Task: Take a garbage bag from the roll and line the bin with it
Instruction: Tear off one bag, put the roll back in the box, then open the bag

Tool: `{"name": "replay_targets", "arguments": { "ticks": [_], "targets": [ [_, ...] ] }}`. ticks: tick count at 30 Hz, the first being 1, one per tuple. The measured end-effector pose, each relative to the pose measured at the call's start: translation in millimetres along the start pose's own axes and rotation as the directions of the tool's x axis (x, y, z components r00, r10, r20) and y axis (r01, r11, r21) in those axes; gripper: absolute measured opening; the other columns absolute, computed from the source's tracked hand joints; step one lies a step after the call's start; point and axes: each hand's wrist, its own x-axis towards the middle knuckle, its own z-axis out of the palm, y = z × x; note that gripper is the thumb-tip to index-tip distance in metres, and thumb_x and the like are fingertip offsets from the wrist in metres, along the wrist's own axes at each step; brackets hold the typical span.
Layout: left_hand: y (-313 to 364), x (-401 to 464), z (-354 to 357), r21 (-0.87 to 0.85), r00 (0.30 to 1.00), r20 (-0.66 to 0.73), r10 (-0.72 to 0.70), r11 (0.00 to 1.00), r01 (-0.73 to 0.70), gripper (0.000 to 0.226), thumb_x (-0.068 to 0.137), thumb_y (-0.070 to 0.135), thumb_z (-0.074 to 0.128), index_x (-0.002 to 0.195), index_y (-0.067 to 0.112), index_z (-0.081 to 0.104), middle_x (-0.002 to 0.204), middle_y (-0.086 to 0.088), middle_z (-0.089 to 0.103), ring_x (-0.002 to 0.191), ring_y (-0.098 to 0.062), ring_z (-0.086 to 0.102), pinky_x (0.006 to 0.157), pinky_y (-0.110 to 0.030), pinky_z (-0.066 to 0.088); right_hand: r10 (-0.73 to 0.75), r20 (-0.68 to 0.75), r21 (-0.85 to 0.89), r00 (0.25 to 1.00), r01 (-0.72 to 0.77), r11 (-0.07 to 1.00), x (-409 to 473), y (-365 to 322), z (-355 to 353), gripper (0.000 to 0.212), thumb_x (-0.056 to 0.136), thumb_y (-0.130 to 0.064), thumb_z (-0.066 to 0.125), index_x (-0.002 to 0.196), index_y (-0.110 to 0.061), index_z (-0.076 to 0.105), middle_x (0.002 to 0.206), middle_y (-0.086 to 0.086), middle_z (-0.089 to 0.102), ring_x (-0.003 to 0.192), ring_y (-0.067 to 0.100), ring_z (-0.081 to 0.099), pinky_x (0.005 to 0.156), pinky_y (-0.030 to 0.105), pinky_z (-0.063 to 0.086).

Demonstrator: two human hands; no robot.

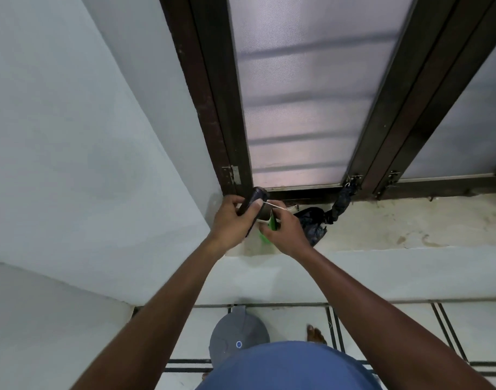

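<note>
Both hands work at the window sill (382, 220). The left hand (230, 218) is clamped around the roll (255, 202), a dark cylinder held up at an angle, thumb across its side. The right hand (283, 229) is closed in a pinch on a thin white string (275, 205) that runs taut from the roll; a green object (272, 222) sits against its fingers, and I cannot tell whether it is held or what it is.

The bin (238, 337), grey with its lid shut, stands on the floor well below, near the person's foot.

Risks, as I judge them:
1. The string may be tied tight, so a hard pull could jerk the roll out of the left hand.
2. If it snaps free, the roll could unspool or drop to the floor.
3. The dark bag (311, 223) lying just beside the right hand could be knocked off the sill.
4. The lid must be opened before lining, and both hands are busy.
</note>
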Motion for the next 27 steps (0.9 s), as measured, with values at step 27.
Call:
{"name": "replay_targets", "arguments": {
  "ticks": [27],
  "targets": [
    [-22, 34, 13, 0.308, 0.979, -0.100, 0.180, 0.941, -0.142, 0.012, 0.096, 0.013, 0.065, 0.106, 0.020, 0.065, 0.109, 0.000, 0.073, 0.092, -0.020, 0.073, 0.087, -0.040, 0.063, 0.166, -0.182, 0.152, 0.969, -0.139, 0.979, 4, 7, 5, 0.055, 0.089, -0.033, 0.091, 0.129, -0.029, 0.054, 0.118, -0.007, 0.072, 0.106, 0.012, 0.071, 0.084, 0.028, 0.056]
  ]
}}
